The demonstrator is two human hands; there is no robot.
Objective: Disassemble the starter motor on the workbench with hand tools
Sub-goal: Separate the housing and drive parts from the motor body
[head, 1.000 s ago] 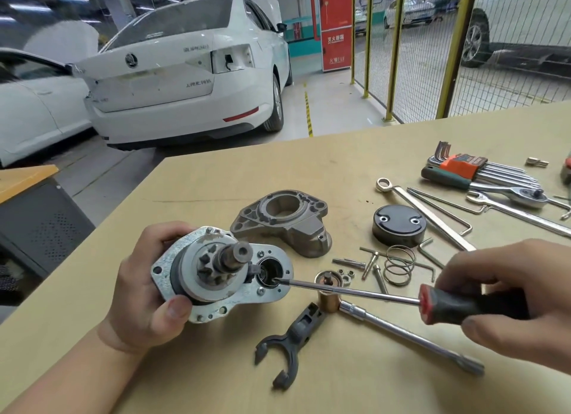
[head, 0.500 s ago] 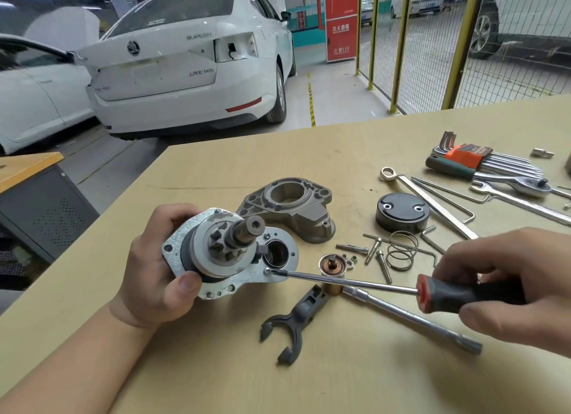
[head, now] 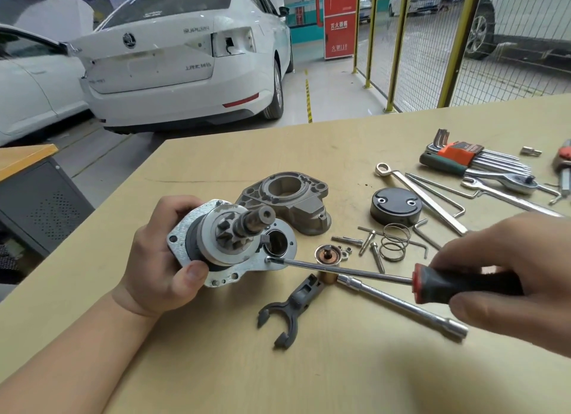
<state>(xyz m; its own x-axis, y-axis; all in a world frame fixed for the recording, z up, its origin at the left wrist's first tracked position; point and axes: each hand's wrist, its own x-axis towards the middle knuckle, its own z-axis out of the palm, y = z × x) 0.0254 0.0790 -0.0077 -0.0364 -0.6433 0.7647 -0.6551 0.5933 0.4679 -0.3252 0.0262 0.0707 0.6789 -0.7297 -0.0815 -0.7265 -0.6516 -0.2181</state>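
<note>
The starter motor (head: 231, 243) is held at the left side of the tabletop (head: 216, 367), well in from the far edge. It is gripped by the left hand (head: 160, 256), with the fingers curled round the back and the thumb pressed on the flange's lower rim. The pinion end is thus turned up and toward the right, presumably so that the face is presented to the tool and braced against its push. The screwdriver (head: 355, 271) is clasped at its black handle by the right hand (head: 506, 277) and laid almost level, its tip set on the flange just below the round opening. Removed parts are kept within reach: the nose housing (head: 287, 203) just behind the motor, and the fork lever (head: 290, 311), spring (head: 394, 242) and black cap (head: 396, 205) to its right. Whether the tip is seated in a screw head cannot be made out. The motor's body is hidden behind flange and palm, and the right hand is blurred and cut off at the frame's edge.
</note>
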